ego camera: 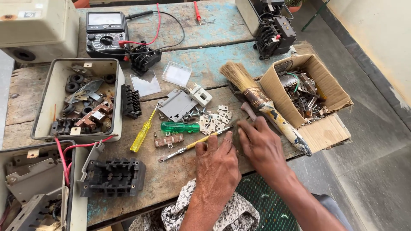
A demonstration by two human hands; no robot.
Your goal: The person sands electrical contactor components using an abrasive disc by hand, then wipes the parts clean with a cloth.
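Observation:
My left hand (217, 164) and my right hand (261, 147) meet at the front edge of a worn wooden table (171, 179). Both close on a small dark piece (236, 136) held between them; what it is I cannot tell. A thin yellow-handled screwdriver (192, 145) lies just beyond my left fingers. Small metal contacts and screws (216, 117) are scattered just beyond both hands. A worn paintbrush (257, 96) lies slanted right of my right hand.
A cardboard box (332, 87) of metal parts stands at the right. A grey tray (112, 72) of parts is at the left, a black terminal block (114, 175) in front of it. A multimeter (106, 34) stands at the back. Green (180, 127) and yellow (143, 132) screwdrivers lie mid-table.

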